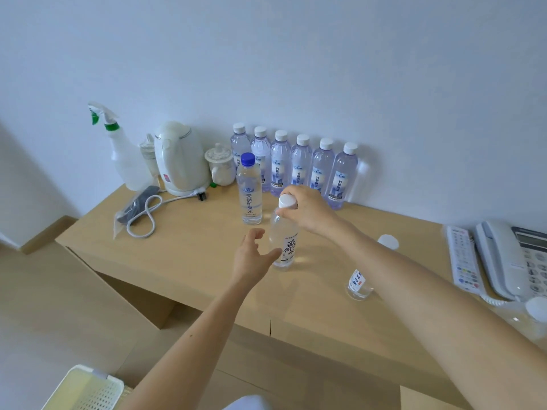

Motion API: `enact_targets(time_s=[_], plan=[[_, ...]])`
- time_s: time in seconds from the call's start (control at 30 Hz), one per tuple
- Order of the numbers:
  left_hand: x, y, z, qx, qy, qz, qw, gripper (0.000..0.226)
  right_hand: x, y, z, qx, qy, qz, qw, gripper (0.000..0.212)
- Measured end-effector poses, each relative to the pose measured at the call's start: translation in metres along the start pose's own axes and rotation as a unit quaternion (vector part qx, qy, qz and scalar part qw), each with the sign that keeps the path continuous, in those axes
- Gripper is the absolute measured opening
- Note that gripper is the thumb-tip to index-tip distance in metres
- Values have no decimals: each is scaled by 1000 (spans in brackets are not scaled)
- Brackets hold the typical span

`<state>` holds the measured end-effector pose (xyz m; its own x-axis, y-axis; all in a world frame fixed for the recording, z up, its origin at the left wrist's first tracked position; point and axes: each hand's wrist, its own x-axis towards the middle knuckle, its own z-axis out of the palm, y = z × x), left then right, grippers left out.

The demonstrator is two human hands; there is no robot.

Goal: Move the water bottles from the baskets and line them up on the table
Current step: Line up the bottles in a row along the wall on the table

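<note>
A clear white-capped water bottle (283,238) stands upright on the wooden table (192,250). My right hand (307,210) grips its neck just under the cap. My left hand (251,255) is open, fingers spread, its thumb touching the bottle's lower side. Behind it stands a blue-capped bottle (250,190). Several purple-tinted bottles (299,164) stand in a row against the wall. Another white-capped bottle (359,284) stands to the right, mostly hidden by my right forearm. A pale yellow basket (88,389) shows at the bottom left, its inside mostly out of view.
A white kettle (180,158) with its cord (148,214), a spray bottle (124,149), a lidded cup (220,164) and a grey pouch (133,208) fill the table's left back. A remote (463,258), a telephone (512,258) and another bottle cap (537,309) lie at the right.
</note>
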<state>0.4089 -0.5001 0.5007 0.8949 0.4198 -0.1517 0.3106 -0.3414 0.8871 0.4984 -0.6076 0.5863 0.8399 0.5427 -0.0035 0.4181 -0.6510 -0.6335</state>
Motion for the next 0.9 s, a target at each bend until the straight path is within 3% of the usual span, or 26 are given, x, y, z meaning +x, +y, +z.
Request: enact_targets(time_s=[0.27, 0.4, 0.67, 0.9], plan=[[25, 8, 27, -10, -86, 38, 996, 57, 2, 15, -21, 78, 88, 51, 992, 25], [41, 23, 49, -6, -92, 67, 993, 52, 7, 30, -43, 100, 145, 81, 981, 23], [76, 70, 119, -37, -201, 88, 975, 45, 9, 98, -114, 101, 71, 121, 985, 31], [104, 108, 174, -2, -206, 70, 976, 54, 27, 144, -157, 64, 86, 112, 988, 27]])
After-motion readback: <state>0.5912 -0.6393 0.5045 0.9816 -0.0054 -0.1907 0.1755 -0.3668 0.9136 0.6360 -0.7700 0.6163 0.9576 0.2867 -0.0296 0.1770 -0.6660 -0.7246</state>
